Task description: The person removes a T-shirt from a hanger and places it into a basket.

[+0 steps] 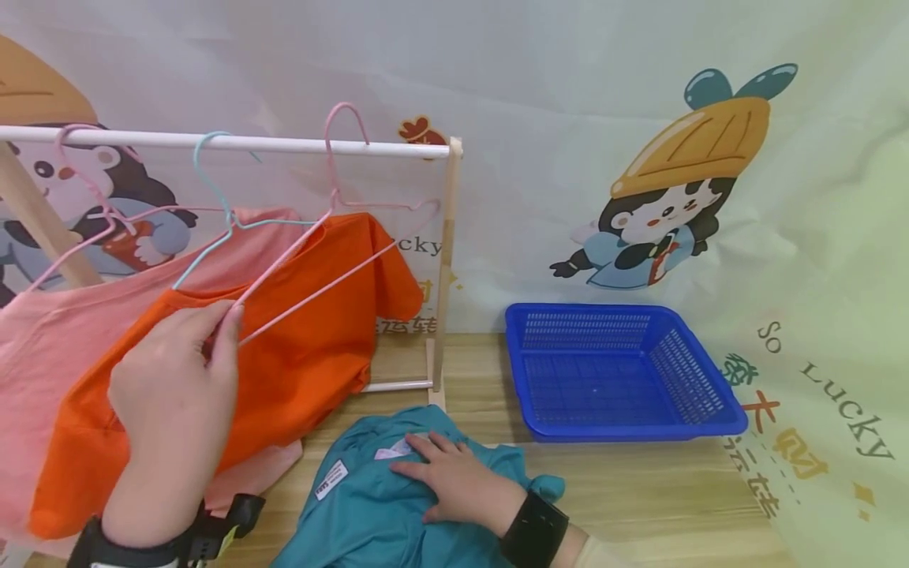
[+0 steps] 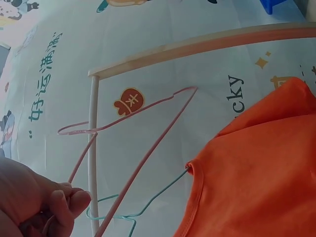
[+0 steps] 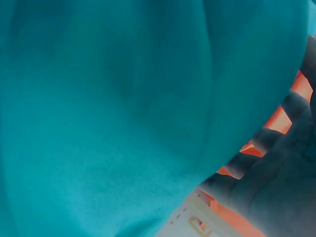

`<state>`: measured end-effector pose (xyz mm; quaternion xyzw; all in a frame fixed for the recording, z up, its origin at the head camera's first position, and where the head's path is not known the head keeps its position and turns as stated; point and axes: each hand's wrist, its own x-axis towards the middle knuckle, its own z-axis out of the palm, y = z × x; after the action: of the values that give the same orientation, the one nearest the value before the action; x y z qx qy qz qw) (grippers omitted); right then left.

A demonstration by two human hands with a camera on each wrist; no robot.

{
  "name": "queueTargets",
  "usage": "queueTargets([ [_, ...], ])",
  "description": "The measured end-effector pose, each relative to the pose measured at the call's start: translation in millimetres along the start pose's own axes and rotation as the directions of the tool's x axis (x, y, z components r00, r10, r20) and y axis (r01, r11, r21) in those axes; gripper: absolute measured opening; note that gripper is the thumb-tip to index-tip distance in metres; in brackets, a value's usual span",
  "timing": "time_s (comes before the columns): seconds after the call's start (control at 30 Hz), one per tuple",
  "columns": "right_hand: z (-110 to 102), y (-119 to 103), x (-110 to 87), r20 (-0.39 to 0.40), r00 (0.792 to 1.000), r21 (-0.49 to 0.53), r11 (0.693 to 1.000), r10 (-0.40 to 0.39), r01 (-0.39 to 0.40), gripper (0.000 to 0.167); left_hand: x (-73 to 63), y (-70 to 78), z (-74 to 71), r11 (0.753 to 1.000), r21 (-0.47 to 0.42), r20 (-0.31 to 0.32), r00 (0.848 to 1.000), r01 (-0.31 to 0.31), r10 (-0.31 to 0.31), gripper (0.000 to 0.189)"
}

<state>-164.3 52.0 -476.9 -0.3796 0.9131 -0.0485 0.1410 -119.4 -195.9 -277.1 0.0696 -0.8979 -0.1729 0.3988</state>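
– Pinching what with the left hand (image 1: 177, 371)?
– A bare pink triangular wire hanger (image 1: 284, 256), by its left end, hooked over the white round rod (image 1: 284, 144). Slanting up and rightward from the grip along its long axis.
– And the crumpled teal cloth garment (image 1: 387, 509)?
– On the yellowish wood-grain tabletop (image 1: 632, 489), below and right of that grip, apart from the hanger.
– Nearer to which hand?
– The right hand (image 1: 465, 483), resting on it with fingers spread, not clasping.

The backdrop (image 1: 511, 213) is bearing "So Lucky" lettering (image 1: 848, 409), characters "發大财" (image 1: 764, 412) and, in the left wrist view, green "好运满满" (image 2: 45, 74) and a partial "ucky" (image 2: 236, 94). A white label (image 1: 331, 480) on the teal garment (image 1: 383, 513) is carrying print too small to read.
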Motion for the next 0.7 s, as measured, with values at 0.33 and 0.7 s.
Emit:
queueTargets([
  [0.33, 10, 5, 2.9, -0.072, 0.995, -0.077, 0.995, -0.068, 0.062, 0.070, 8.4, 1.4, 10.8, 1.000, 0.015, 0.126, 0.992, -0.021, 0.019, 0.035],
  [0.7, 22, 8, 9.1, -0.263, 0.964, -0.034, 0.999, -0.021, 0.012, 0.045, 1.9, -4.1, 22.5, 0.997, -0.045, 0.178, 0.981, -0.065, 0.072, 0.037],
])
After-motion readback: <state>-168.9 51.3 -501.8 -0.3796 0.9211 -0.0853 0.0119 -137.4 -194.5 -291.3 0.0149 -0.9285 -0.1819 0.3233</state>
